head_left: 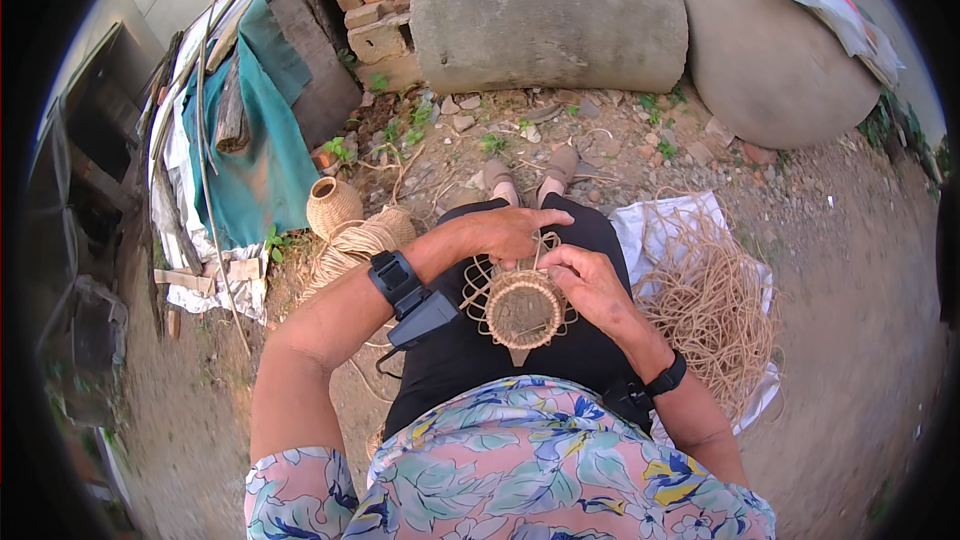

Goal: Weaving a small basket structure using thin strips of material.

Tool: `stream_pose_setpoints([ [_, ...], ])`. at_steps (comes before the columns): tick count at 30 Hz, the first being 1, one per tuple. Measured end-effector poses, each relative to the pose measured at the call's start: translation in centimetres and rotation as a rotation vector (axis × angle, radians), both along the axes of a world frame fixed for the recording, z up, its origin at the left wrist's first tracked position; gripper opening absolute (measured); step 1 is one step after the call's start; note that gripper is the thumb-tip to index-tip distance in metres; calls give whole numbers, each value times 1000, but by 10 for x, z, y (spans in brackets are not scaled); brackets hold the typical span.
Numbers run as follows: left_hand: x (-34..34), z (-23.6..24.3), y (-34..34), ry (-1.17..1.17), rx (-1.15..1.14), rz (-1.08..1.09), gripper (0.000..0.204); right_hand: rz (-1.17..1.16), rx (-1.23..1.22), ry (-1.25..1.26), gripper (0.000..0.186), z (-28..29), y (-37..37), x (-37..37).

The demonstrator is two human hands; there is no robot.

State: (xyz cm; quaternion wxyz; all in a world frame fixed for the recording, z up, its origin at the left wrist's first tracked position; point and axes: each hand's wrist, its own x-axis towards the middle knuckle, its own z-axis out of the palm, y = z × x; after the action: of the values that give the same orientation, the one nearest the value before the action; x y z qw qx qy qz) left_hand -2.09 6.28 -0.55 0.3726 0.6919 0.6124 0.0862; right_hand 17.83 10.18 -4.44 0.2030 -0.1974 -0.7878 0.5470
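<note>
A small round basket (494,310) of tan cord sits in my lap with its opening facing up. Thin cord loops (474,280) stand out around its rim. My right hand (592,288) pinches the far right side of the rim, thumb and fingers pressed together. Just beyond the rim, my left hand (512,234) is curled over the cord there, its index finger stretched out to the right. The left fingertips are partly hidden behind the hand. A pointed tan piece (519,356) juts from the basket's near side.
To my right, a heap of loose tan cord (712,310) lies on a white sheet (640,225). A finished-looking woven vase (334,208) and coiled cord (360,252) are on the left. Ahead stand a concrete cylinder (550,28), a round slab (775,55) and a green cloth (255,140).
</note>
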Motion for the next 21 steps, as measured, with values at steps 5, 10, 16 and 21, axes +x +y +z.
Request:
stream_pose_setpoints([
  [5,3,18,-11,-208,-174,294,57,-44,-17,17,11,-2,-3,0],
  [10,-6,4,-60,-1225,-94,522,39,-15,43,26,14,-3,3,5],
  [16,-28,-22,-104,-1517,116,598,23,-61,484,193,23,17,-11,-3],
  [21,-37,-24,-76,-1220,267,716,25,91,848,-20,55,24,-18,-17],
])
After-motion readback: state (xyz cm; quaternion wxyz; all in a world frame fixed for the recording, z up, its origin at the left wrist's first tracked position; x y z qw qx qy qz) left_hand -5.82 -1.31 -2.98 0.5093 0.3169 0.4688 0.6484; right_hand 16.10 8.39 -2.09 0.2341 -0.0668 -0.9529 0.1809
